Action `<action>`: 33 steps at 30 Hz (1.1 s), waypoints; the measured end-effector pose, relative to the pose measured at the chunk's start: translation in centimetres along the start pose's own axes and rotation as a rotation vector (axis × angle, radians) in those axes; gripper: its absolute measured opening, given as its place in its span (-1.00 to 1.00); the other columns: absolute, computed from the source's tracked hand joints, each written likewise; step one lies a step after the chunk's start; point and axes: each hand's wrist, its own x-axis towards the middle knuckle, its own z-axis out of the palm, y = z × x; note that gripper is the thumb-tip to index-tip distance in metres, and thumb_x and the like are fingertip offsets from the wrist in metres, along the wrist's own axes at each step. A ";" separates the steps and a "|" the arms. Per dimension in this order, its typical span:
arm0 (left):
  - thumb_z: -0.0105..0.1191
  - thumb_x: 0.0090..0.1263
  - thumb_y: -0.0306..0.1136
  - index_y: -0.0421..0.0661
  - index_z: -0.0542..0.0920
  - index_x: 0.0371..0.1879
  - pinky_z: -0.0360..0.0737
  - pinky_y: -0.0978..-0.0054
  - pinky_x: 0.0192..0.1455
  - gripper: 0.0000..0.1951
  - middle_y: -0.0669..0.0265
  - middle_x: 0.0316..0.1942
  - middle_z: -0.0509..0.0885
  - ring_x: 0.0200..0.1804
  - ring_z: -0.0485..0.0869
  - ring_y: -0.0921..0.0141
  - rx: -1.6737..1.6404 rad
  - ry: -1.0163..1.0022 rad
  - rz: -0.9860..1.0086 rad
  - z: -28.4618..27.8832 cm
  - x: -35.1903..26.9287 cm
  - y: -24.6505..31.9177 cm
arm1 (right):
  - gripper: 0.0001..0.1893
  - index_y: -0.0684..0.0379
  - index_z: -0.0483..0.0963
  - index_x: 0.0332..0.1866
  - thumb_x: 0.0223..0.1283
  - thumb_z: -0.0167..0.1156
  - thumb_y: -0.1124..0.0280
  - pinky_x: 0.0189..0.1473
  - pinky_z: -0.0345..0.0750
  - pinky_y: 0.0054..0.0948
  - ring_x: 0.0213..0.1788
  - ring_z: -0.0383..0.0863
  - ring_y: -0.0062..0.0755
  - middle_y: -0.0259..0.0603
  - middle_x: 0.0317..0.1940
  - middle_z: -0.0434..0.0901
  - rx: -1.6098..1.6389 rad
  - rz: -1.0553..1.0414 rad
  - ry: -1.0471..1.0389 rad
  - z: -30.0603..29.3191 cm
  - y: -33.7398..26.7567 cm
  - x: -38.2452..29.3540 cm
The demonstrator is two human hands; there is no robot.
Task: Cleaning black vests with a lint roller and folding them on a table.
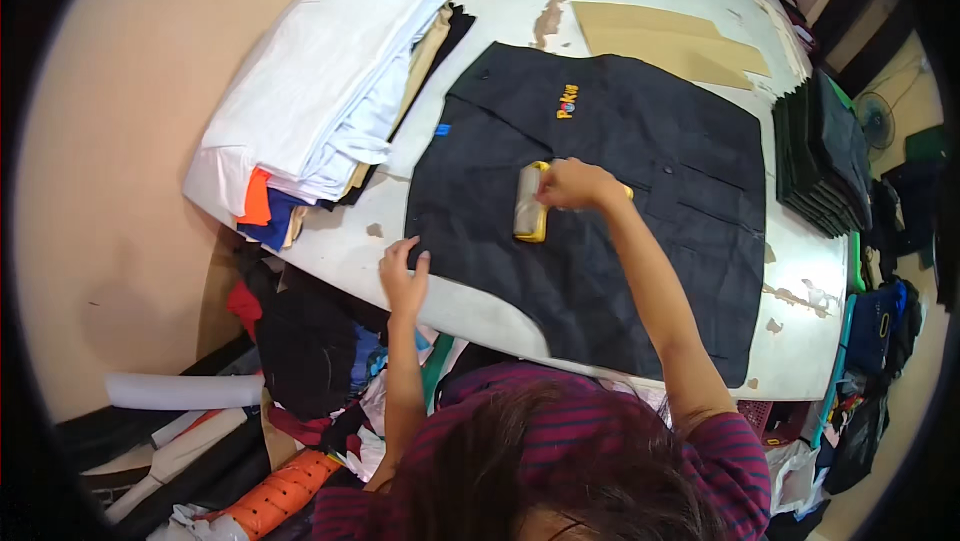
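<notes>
A dark apron point(600, 271) lies spread flat on the white table, with colourful embroidered lettering point(568, 102) on its upper part and a small blue tag point(442, 129) at its left edge. On the middle of the apron is a lint roller point(529, 203) with a yellow frame and a pale roll. My right hand point(577, 184) is closed on it beside the roll and covers most of its handle. At the apron's lower left corner, my left hand point(405, 278) rests with thumb and fingers apart, fingertips at the cloth's edge and nothing held.
Folded white and coloured cloth point(315, 83) is stacked at the left. Folded dark cloth point(821, 158) forms a pile at the right edge. Beyond the apron lies a tan pattern sheet point(660, 42). The worn table point(480, 308) curves beside me, with fabric heaps point(307, 346) below.
</notes>
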 end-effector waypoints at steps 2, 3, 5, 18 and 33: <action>0.09 0.15 -0.39 -0.07 0.53 -0.12 0.29 0.35 0.06 -0.72 0.21 -0.10 0.49 -0.03 0.42 0.21 0.025 -0.017 0.023 -0.5 0.2 -0.2 | -0.75 0.03 0.59 -0.26 -0.03 0.13 0.19 -0.35 0.57 -0.43 -0.39 0.64 -0.38 -0.21 -0.39 0.63 0.136 0.058 -0.145 -0.1 -4.4 3.4; 0.10 0.15 -0.39 -0.07 0.53 -0.13 0.29 0.35 0.06 -0.72 0.21 -0.11 0.49 -0.03 0.42 0.21 -0.004 -0.044 0.018 -0.8 0.4 -0.5 | -0.77 0.05 0.59 -0.28 -0.03 0.16 0.20 -0.46 0.56 -0.51 -0.50 0.62 -0.47 -0.24 -0.47 0.63 0.107 0.012 -0.099 0.5 -6.0 5.0; 0.10 0.15 -0.40 -0.10 0.53 -0.13 0.34 0.38 0.02 -0.72 0.20 -0.12 0.48 -0.07 0.45 0.25 -0.037 -0.109 0.020 -1.4 0.9 -0.8 | -0.77 0.06 0.59 -0.29 -0.06 0.20 0.22 -0.46 0.57 -0.50 -0.50 0.61 -0.46 -0.25 -0.47 0.63 0.242 -0.056 -0.092 1.8 -7.9 7.9; 0.17 0.14 -0.31 -0.21 0.58 -0.33 0.48 0.54 -0.32 -0.77 0.23 -0.41 0.59 -0.44 0.55 0.41 -0.311 -0.360 -0.140 -0.3 8.3 -4.6 | -0.77 0.18 0.59 -0.39 -0.02 0.15 0.24 -0.52 0.46 -0.44 -0.61 0.56 -0.43 -0.22 -0.63 0.57 0.011 0.314 0.014 0.4 -2.1 -3.5; 0.15 0.16 -0.49 -0.18 0.44 -0.30 0.32 0.74 -0.46 -0.81 0.49 -0.60 0.45 -0.53 0.37 0.67 -0.709 -0.556 -0.289 0.5 10.3 -5.7 | -0.75 0.04 0.62 -0.34 -0.24 0.24 0.28 -0.31 0.57 -0.29 -0.24 0.66 -0.27 -0.24 -0.32 0.65 -0.407 0.775 0.006 1.5 -2.0 -6.1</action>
